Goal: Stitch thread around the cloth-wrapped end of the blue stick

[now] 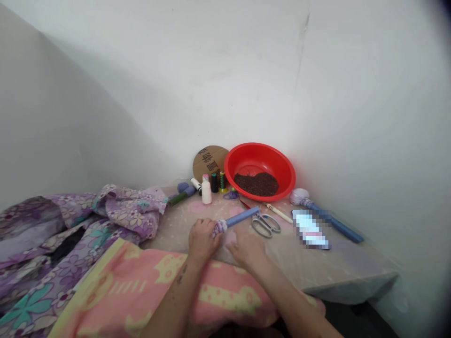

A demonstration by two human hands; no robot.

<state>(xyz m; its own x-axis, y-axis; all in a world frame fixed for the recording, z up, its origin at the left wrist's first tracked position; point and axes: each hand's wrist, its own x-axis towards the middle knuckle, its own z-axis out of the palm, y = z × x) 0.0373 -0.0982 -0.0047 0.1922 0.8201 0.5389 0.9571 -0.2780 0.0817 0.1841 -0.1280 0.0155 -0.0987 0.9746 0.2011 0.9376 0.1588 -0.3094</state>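
Observation:
My left hand [204, 238] is closed around the cloth-wrapped, thread-bound end of a blue stick [241, 218]. The stick's bare blue part points right and away, its tip over a pair of scissors [263, 224]. Just right of the left hand and below the stick is my right hand [248, 248], smeared by motion. Whether its fingers hold anything I cannot make out. Both forearms rest over a pink and yellow patterned cloth [165, 281] at the table's front.
Against the wall stand a red basin [260, 146] with dark brown grains [259, 184], a cardboard disc [209, 162] and several thread spools [206, 193]. A second blue stick [334, 225] with a pale ball head lies right, near a pixelated phone-like object [310, 230]. Floral fabric [130, 211] is heaped left.

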